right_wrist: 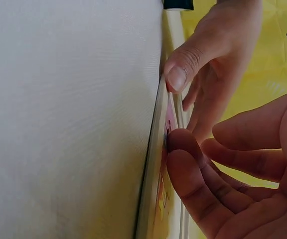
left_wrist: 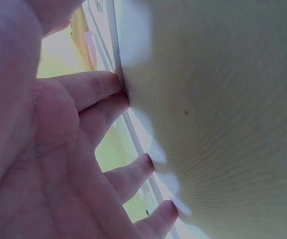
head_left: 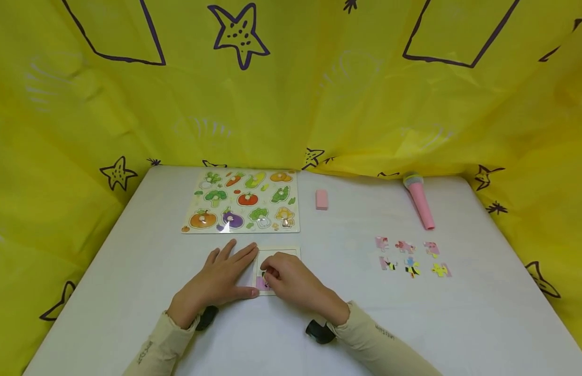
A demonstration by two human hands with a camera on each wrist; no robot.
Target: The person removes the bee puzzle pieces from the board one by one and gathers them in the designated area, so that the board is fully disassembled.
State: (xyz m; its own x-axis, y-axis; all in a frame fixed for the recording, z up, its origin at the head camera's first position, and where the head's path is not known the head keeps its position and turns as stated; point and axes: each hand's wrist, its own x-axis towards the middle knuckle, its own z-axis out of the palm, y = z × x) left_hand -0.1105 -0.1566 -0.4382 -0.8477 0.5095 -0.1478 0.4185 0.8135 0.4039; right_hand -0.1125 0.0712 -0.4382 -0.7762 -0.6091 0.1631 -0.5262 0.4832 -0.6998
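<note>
A small white-framed jigsaw tray [head_left: 279,249] lies on the table between both hands, with pink pieces [head_left: 262,283] visible in its lower left part. My left hand [head_left: 220,277] spreads flat beside the tray, its thumb at the lower left corner and its index finger along the left edge. Over the tray, my right hand [head_left: 293,277] bends its fingers, thumb and a fingertip close together on a puzzle piece [right_wrist: 169,124] at the tray's surface. Most of that piece is hidden by the fingers.
Several loose puzzle pieces [head_left: 406,246] lie in two rows at the right. Behind them is a pink microphone [head_left: 420,203]. A vegetable puzzle board [head_left: 241,201] lies beyond the hands, a pink eraser-like block [head_left: 321,199] to its right. A yellow curtain [head_left: 291,104] encloses the table.
</note>
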